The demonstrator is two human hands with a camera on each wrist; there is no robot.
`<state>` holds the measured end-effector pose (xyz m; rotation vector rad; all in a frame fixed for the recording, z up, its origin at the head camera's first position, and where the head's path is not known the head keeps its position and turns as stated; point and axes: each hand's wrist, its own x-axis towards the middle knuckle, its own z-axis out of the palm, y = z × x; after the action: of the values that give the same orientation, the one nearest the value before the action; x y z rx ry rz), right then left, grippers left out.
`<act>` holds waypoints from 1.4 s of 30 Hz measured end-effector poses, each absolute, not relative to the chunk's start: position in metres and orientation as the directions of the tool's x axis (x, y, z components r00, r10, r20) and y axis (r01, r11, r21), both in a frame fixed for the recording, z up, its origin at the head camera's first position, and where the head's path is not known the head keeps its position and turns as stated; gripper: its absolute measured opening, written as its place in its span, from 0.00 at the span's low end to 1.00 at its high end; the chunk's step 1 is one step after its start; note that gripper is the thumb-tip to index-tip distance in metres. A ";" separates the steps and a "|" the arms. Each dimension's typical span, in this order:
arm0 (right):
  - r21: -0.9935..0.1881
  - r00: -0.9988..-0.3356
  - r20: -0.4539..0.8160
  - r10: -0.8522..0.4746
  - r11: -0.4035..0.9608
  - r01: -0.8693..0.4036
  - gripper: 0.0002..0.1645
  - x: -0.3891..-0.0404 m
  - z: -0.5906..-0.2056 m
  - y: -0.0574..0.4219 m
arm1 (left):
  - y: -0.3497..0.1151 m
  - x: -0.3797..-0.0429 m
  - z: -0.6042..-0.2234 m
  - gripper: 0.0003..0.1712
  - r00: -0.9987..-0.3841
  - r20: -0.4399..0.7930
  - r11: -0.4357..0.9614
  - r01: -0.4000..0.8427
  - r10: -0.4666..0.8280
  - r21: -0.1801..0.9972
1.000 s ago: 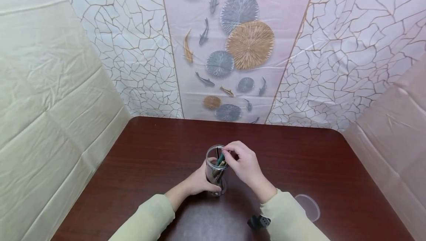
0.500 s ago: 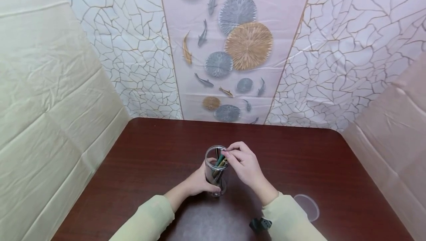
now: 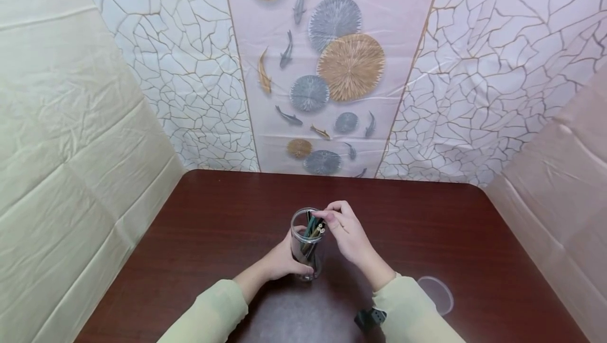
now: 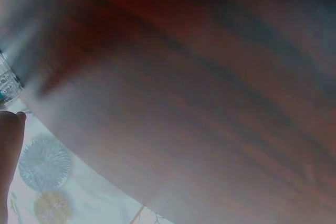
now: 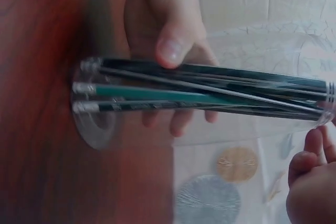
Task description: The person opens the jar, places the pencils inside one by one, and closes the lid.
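A clear jar (image 3: 308, 239) stands on the table, holding several pencils (image 3: 313, 231), most dark and one green. My left hand (image 3: 283, 258) grips it from the left, thumb across the front and fingers behind. At the rim's right side, my right hand (image 3: 348, 232) reaches a digit over the pencil tops; the contact is too small to tell. In the right wrist view the green pencil (image 5: 157, 96) and others show metal-banded ends at the jar's base. The left wrist view catches only the jar's edge (image 4: 8, 85) and part of a hand.
On the dark wooden table (image 3: 227, 201), a clear round lid (image 3: 438, 295) lies right of my right forearm. A black device (image 3: 370, 319) sits at the right wrist. Patterned cloth (image 3: 341, 137) hangs behind the table, with pale cloth walls (image 3: 95, 174) on both sides.
My right hand's fingertips have spread from a pinch at the rim, and more pencil tops show beside them. The left hand keeps its grip on the jar. The head view has shifted slightly.
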<state>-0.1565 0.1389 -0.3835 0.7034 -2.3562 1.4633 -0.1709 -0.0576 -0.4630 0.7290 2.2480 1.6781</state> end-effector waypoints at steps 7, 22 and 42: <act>-0.854 -0.890 0.425 -0.165 0.253 -0.455 0.18 -0.156 -0.389 0.140 | -0.057 -0.177 -0.480 0.56 -0.852 0.119 0.228 0.266 0.509 0.937; -0.823 -0.906 0.421 -0.051 0.398 -0.405 0.16 -0.139 -0.386 0.189 | -0.057 -0.180 -0.480 0.53 -0.846 0.133 0.216 0.279 0.517 0.936; -0.445 -0.974 0.222 -0.035 0.885 -0.133 0.51 -0.074 -0.482 0.328 | -0.058 -0.175 -0.477 0.52 -0.848 0.100 0.242 0.259 0.520 0.935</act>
<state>-0.0742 0.3278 -0.4825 0.1281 -2.8463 0.6939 -0.1754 -0.0585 -0.4768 0.7322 2.2830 1.6476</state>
